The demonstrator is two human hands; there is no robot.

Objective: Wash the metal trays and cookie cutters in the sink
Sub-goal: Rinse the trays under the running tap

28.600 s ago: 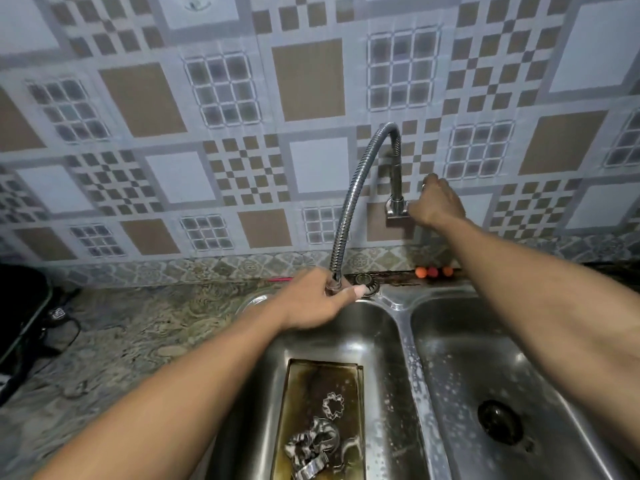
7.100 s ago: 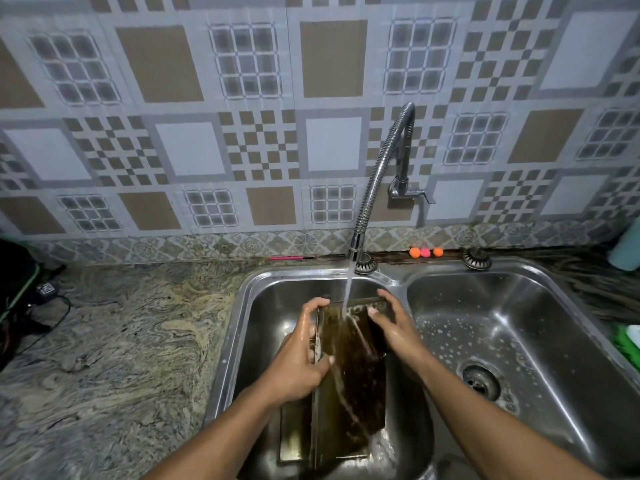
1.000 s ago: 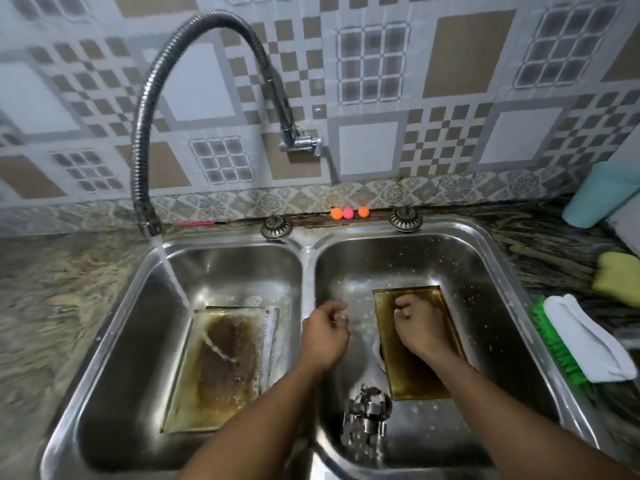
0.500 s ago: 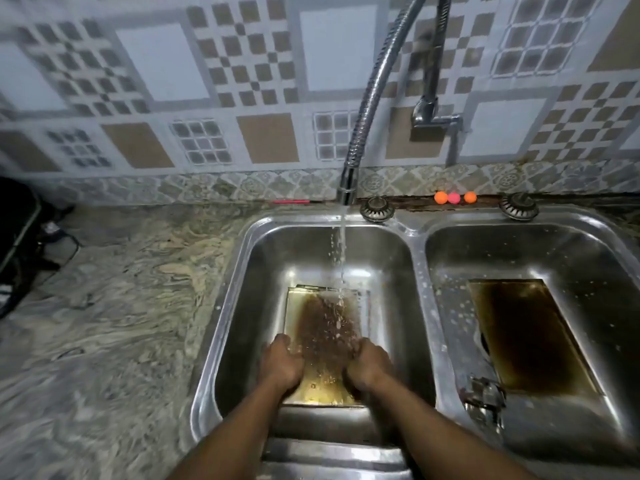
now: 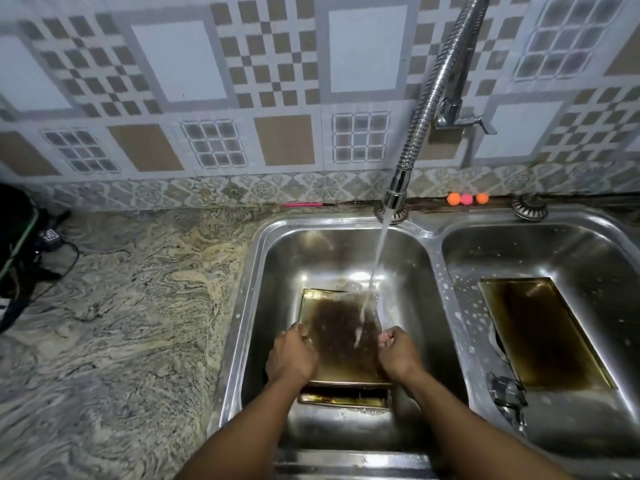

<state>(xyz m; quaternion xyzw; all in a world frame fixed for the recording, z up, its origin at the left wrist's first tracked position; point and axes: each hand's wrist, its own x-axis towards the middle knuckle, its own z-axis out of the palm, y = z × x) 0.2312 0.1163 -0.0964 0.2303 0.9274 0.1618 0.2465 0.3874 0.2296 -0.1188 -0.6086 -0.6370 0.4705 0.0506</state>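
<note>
**Q:** What is shown, from largest to smallest?

**A:** A patterned tiled wall (image 5: 277, 81) spans the upper frame. A marbled stone countertop (image 5: 121, 323) fills the left. A steel double sink (image 5: 239, 306) occupies the centre and right. A flexible faucet hose (image 5: 426, 109) descends from the upper right, and a water stream (image 5: 377, 258) is released from it into the left basin.

**Q:** How is the task's thing presented?

**A:** At lower centre, in the left basin, a rectangular metal tray (image 5: 341, 337) is held under the stream. Its floor is stained dark brown at the middle and golden toward the rims, and it is struck by the water near its upper right. Its left rim is gripped by the left hand (image 5: 291, 356) and its right rim by the right hand (image 5: 398, 353), with fingers curled over the edges. A second tray (image 5: 343, 400) lies beneath it. A third tray (image 5: 540, 334), equally browned, lies in the right basin, with the cookie cutters (image 5: 507, 396) just beside its near left corner.

**Q:** What is hidden or unclear?

**A:** Only the near strip of the second tray is exposed. The cutters' shapes cannot be made out. The hose is cut off by the upper edge, the right basin by the right edge, and a black bag (image 5: 17, 244) by the left edge.

**Q:** Can any writing be read?

**A:** A pale mark on a small black item (image 5: 48, 235) beside the bag is too small to be read.
</note>
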